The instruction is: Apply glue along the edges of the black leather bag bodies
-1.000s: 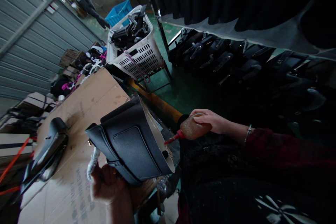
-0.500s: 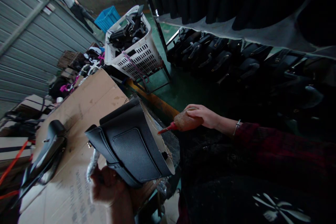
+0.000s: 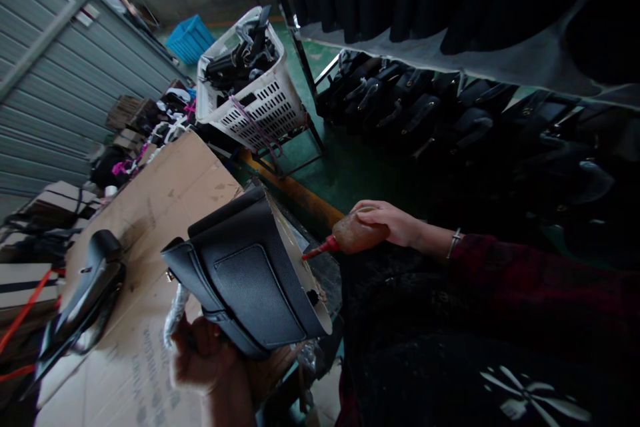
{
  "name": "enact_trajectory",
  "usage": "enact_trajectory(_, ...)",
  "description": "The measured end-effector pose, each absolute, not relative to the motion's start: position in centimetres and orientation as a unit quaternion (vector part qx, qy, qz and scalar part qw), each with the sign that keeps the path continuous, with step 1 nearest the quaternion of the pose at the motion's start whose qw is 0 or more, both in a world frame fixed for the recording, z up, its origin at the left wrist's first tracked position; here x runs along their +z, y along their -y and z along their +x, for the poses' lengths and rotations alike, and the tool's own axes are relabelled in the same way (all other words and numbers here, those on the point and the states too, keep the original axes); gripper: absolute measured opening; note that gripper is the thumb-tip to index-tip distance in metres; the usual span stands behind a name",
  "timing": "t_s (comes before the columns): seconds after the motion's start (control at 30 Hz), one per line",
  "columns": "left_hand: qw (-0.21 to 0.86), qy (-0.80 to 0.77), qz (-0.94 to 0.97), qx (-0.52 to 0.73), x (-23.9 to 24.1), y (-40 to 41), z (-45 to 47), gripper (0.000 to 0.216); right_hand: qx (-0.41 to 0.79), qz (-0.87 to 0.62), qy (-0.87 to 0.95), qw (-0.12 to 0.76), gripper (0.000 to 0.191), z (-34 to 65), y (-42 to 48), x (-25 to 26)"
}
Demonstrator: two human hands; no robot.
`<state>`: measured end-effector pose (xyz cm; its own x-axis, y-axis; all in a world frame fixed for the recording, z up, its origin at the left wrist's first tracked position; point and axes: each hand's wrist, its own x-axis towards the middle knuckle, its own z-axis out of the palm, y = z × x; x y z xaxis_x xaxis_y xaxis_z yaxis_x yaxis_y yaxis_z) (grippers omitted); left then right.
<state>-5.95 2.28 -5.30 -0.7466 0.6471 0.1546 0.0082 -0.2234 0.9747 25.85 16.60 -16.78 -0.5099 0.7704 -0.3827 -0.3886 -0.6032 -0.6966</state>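
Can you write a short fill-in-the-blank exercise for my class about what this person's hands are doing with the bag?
1. The left hand holds up a black ____ over the cardboard sheet.
2. The right hand grips a squeeze bottle with a ____ nozzle.
3. The nozzle points at the bag's pale ____ edge.
4. The white basket stands on a metal ____.

Missing words: bag; red; inner; stand

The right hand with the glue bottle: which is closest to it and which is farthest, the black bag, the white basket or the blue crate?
From the right hand:
1. Black bag, just left, at the bottle's tip.
2. White basket, farther back on its stand.
3. Blue crate, farthest, on the floor behind.
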Motion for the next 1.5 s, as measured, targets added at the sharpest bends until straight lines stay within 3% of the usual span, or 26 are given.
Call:
enact_trajectory(0.73,0.217,-0.568,0.271,0.746,-5.5,-2.7,-5.9,0.023,0.839,-0.359,0.318,0.257,0.039,28.0,-12.0,-15.9)
enact_trajectory(0.97,0.220,-0.568,0.277,0.743,-5.5,-2.9,-5.8,0.025,0.806,-0.397,0.300,0.321,0.040,28.4,-11.3,-15.2)
enact_trajectory(1.5,0.215,-0.582,0.261,0.740,-5.5,-2.9,-5.6,0.022,0.786,-0.401,0.342,0.323,0.039,27.9,-10.8,-15.3)
